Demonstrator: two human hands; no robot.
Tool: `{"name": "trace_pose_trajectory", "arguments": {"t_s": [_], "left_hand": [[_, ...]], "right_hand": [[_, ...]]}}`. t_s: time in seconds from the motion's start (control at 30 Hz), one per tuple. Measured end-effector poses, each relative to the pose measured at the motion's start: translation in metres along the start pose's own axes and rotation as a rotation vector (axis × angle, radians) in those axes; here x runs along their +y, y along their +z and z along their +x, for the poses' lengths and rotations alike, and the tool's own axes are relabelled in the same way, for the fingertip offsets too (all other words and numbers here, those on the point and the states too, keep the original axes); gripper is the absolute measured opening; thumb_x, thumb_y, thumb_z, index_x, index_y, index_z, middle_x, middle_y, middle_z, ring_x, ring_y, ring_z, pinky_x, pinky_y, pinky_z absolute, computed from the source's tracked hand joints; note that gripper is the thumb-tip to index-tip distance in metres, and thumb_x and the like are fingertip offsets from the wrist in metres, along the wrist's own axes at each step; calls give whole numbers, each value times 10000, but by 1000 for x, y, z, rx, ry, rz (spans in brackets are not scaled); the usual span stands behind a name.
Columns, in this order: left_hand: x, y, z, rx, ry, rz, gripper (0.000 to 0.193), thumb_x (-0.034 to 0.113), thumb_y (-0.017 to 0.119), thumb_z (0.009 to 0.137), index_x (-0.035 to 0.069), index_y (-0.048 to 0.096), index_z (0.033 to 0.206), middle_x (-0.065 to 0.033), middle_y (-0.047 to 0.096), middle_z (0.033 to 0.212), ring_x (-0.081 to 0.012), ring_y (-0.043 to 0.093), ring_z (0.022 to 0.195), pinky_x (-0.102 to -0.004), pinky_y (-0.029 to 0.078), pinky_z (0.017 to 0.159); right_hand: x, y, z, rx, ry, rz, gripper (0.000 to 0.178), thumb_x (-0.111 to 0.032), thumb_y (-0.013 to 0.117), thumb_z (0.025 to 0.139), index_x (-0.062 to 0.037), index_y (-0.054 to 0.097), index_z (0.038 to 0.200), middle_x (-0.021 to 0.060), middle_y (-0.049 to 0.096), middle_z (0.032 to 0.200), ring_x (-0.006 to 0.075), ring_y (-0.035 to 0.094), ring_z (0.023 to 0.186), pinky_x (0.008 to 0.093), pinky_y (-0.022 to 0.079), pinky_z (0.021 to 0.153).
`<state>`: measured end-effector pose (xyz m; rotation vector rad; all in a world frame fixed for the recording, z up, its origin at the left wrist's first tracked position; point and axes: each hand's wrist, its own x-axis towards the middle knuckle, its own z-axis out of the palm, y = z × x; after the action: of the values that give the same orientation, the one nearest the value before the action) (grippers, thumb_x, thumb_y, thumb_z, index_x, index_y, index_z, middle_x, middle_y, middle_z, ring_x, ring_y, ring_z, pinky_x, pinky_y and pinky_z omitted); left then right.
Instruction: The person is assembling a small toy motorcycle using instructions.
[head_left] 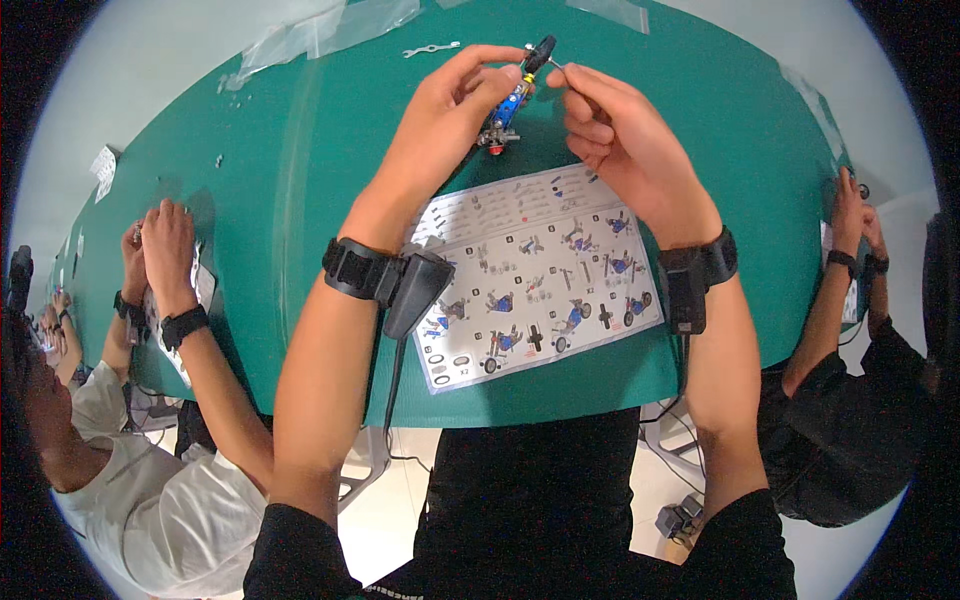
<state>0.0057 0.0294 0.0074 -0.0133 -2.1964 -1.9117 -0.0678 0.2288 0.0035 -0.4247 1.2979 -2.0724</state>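
A small model motorcycle (pixel 512 104) with a blue body, a yellow part and a red-tipped metal end is held above the green table. My left hand (pixel 440 125) is closed on it, thumb and forefinger near the black wheel (pixel 540 53) at its far end. On the other side of the wheel, my right hand (pixel 630 140) pinches a thin metal piece (pixel 556 64) between thumb and forefinger. Its exact kind is too small to tell. Below both hands lies a printed assembly sheet (pixel 530 290) with step pictures, partly shadowed by my left hand and wrist.
A flat metal wrench (pixel 432 48) lies on the green table (pixel 330 190) beyond my left hand. Clear plastic bags (pixel 330 32) rest along the far edge, with tiny loose parts (pixel 235 98) nearby. Co-workers' hands (pixel 165 240) are at the left; another person's hands (pixel 855 215) are at the right.
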Motion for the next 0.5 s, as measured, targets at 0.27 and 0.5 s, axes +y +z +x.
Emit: {"name": "trace_pose_trajectory", "arguments": {"t_s": [0.27,0.5], "left_hand": [[-12,-7,7,-27,56,8,332,301,663,1102,38,733,1292,-30,745,1055,-102,633,950,-274,498,886],[-14,-10,9,-29,105,116,312,297,658,1105,22,758,1216,-6,740,1022,-88,614,963,-254,473,866]], "right_hand": [[-3,1,2,9,-43,-109,229,-236,639,1124,-43,734,1203,-77,568,937,10,459,769,193,368,603],[2,-1,4,-32,-140,-223,200,-228,657,1112,-63,754,1171,-89,553,892,9,472,787,195,384,664]]}}
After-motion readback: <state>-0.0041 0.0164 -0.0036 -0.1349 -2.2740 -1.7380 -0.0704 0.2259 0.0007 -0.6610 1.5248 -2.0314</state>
